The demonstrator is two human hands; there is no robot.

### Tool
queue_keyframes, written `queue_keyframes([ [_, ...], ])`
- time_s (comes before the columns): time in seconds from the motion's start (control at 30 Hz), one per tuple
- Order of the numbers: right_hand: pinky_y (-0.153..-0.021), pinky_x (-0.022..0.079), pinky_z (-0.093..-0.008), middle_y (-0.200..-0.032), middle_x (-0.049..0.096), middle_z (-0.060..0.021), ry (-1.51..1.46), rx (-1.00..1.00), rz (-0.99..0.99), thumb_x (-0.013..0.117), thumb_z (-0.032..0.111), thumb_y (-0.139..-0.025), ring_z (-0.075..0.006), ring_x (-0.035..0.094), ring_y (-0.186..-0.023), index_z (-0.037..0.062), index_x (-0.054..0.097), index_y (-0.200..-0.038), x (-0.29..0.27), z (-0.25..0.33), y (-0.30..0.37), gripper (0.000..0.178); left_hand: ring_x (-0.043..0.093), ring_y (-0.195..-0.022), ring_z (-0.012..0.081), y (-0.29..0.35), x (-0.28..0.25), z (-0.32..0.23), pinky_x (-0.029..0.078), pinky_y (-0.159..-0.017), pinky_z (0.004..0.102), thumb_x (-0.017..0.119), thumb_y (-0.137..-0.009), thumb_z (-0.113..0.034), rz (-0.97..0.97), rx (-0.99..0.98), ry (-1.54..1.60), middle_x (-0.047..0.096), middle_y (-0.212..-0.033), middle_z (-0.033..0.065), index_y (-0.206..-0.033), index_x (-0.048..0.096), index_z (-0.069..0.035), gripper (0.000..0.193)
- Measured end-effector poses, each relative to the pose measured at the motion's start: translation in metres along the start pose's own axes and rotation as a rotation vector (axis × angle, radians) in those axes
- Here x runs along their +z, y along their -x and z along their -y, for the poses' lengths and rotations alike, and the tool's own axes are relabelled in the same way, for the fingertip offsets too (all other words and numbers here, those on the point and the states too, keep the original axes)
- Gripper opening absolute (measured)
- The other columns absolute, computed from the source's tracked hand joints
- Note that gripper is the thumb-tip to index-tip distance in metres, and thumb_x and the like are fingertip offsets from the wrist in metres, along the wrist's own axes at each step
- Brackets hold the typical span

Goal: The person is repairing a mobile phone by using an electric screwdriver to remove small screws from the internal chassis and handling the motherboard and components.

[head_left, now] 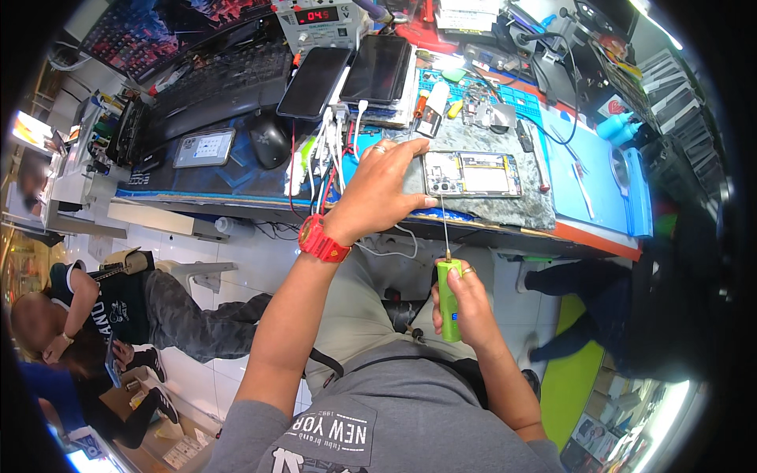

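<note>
An opened phone [473, 174] lies sideways on a grey stone-patterned work mat [505, 211], its inside parts and a large white rectangle facing up. My left hand [378, 188] grips its left end between thumb and index finger; a ring and a red wristwatch show on that arm. In front of the table edge, my right hand [471, 303] is wrapped round a lime-green handheld electric tool [449, 303] with a small blue display. From its top a long thin metal shaft reaches up to the phone's near edge. What its tip touches is too small to make out.
Two dark phones [314, 83] lie behind my left hand, near white cables [323, 150]. Leftward are a mouse [269, 140], a lit phone [204, 148] and a keyboard [213, 91]. A power supply [318, 27] stands behind. Blue bottles [619, 128] stand at right. People are at both sides.
</note>
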State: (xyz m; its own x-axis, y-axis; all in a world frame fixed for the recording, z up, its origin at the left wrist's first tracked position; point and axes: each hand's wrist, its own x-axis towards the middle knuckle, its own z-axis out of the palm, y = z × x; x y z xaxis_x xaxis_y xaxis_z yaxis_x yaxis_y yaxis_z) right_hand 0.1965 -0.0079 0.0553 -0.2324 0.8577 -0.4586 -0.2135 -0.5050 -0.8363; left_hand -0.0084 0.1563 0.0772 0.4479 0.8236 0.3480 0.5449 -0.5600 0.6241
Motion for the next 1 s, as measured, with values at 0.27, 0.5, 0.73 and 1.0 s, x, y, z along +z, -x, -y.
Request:
queue_keyframes([
  [0.27, -0.046, 0.052, -0.0331, -0.086, 0.057, -0.0102, -0.071, 0.056, 0.022, 0.043, 0.039, -0.112, -0.017, 0.059, -0.054, 0.0043, 0.047, -0.138, 0.0024, 0.0004, -0.0001, 0.044, 0.058, -0.122, 0.0348, 0.0014, 0.0022, -0.0024, 0.042, -0.108, 0.044, 0.09, -0.073, -0.024, -0.033, 0.015, -0.021, 0.067, -0.13, 0.0162, -0.141, 0.055, 0.0, 0.08],
  [0.5, -0.046, 0.052, -0.0326, -0.087, 0.057, -0.01, -0.163, 0.088, 0.037, 0.041, 0.041, -0.112, -0.017, 0.059, -0.053, 0.003, 0.047, -0.138, 0.0035, 0.002, 0.0007, 0.047, 0.057, -0.121, 0.0349, 0.0016, 0.0027, -0.0033, 0.043, -0.105, 0.0436, 0.088, -0.075, -0.026, -0.036, 0.03, -0.055, 0.067, -0.129, 0.0168, -0.139, 0.057, -0.001, 0.075],
  [0.73, -0.047, 0.053, -0.0327, -0.087, 0.057, -0.01, -0.194, 0.097, 0.053, 0.04, 0.041, -0.112, -0.017, 0.059, -0.053, 0.003, 0.047, -0.138, 0.0033, 0.004, 0.001, 0.046, 0.058, -0.121, 0.0362, 0.0012, 0.002, -0.0032, 0.043, -0.106, 0.0451, 0.088, -0.076, -0.027, -0.047, 0.076, -0.078, 0.067, -0.129, 0.0161, -0.133, 0.062, -0.003, 0.067],
  [1.0, -0.047, 0.052, -0.0336, -0.087, 0.058, -0.0093, -0.23, 0.103, 0.072, 0.045, 0.04, -0.112, -0.0168, 0.059, -0.054, 0.0079, 0.048, -0.132, 0.0016, 0.0052, 0.0009, 0.038, 0.058, -0.125, 0.0366, 0.0003, 0.005, 0.0016, 0.042, -0.108, 0.0463, 0.087, -0.078, -0.028, -0.039, 0.11, -0.09, 0.067, -0.135, 0.0139, -0.125, 0.065, -0.003, 0.057],
])
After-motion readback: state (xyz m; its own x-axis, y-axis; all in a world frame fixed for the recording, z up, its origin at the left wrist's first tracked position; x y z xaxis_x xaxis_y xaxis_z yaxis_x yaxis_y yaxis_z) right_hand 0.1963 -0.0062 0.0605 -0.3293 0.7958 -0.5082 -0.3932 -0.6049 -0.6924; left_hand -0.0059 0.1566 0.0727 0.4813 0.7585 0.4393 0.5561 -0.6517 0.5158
